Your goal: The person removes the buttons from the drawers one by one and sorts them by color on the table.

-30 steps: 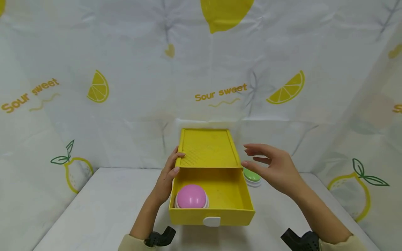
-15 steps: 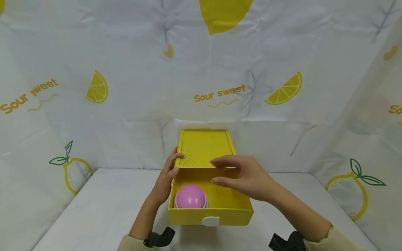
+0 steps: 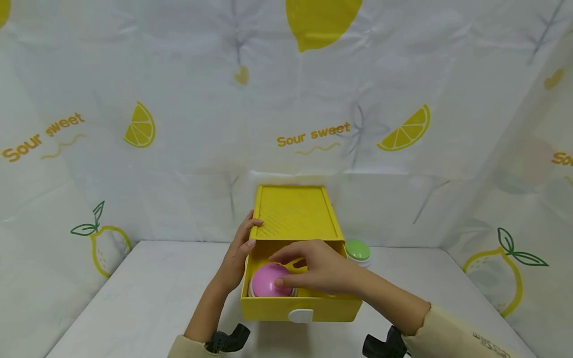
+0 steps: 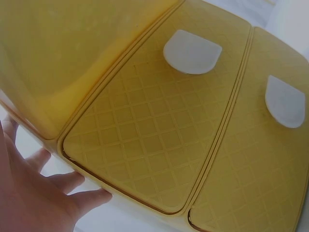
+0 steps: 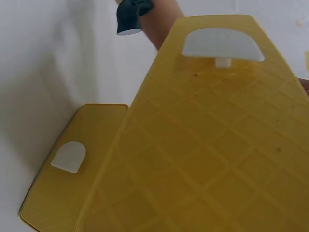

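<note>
A yellow drawer cabinet (image 3: 295, 209) stands against the back wall with its top drawer (image 3: 300, 309) pulled out. In the drawer's front left corner sits a pink dome-topped button (image 3: 268, 279) on a white base. My right hand (image 3: 318, 266) reaches over the drawer, thumb across the pink dome's front and index fingertip at its far upper edge. My left hand (image 3: 235, 261) rests along the cabinet's left side, fingertips at the top edge. In the left wrist view its fingers (image 4: 67, 181) lie spread against the cabinet's edge, below the open drawer.
A similar green-topped button (image 3: 358, 250) stands on the white table (image 3: 179, 278), right of the cabinet. The open drawer carries a white handle (image 3: 301, 315). Lower drawer fronts with white handles (image 4: 192, 52) show in the left wrist view. A lemon-print sheet (image 3: 201, 124) hangs behind.
My right hand has moved left from beside the cabinet, over the open drawer, to the pink button. The left hand has stayed in place.
</note>
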{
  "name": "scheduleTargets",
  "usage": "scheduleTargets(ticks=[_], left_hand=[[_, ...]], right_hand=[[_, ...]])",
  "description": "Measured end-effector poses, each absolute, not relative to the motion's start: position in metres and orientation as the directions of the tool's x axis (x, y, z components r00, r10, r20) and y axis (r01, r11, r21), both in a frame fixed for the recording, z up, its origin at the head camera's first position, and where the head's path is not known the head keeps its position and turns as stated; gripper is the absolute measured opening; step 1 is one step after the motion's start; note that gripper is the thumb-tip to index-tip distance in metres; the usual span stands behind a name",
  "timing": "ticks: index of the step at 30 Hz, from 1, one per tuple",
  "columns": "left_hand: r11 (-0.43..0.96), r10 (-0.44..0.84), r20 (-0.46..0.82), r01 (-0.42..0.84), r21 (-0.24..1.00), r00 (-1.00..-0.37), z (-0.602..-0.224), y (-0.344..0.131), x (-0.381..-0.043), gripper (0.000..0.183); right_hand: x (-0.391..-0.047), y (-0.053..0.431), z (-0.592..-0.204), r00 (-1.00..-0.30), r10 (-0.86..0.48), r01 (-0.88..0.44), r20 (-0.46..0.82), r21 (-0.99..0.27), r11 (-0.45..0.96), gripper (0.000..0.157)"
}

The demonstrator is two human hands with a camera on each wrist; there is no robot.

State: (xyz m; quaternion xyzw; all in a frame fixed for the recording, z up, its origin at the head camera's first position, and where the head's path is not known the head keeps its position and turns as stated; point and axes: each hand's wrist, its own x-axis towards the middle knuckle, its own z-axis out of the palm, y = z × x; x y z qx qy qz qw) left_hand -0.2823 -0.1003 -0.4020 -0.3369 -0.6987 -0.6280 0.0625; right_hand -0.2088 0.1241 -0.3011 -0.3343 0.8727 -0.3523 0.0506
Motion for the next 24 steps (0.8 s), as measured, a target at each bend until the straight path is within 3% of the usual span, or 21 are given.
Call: scheduleTargets(ticks=[14, 24], left_hand=[[-0.027, 0.393, 0.518, 0.554, 0.832, -0.76, -0.403, -0.102, -0.284, 0.038], [-0.016, 0.391, 0.525, 0.565, 0.825, -0.756, -0.403, -0.102, -0.284, 0.039]], right_hand=[[-0.22, 0.115, -0.309, -0.769, -0.638, -0.525, 0.032, -0.602, 0.602, 0.041], [-0.216, 0.116, -0.304, -0.784, -0.62, -0.494, 0.043, -0.648, 0.58, 0.039]])
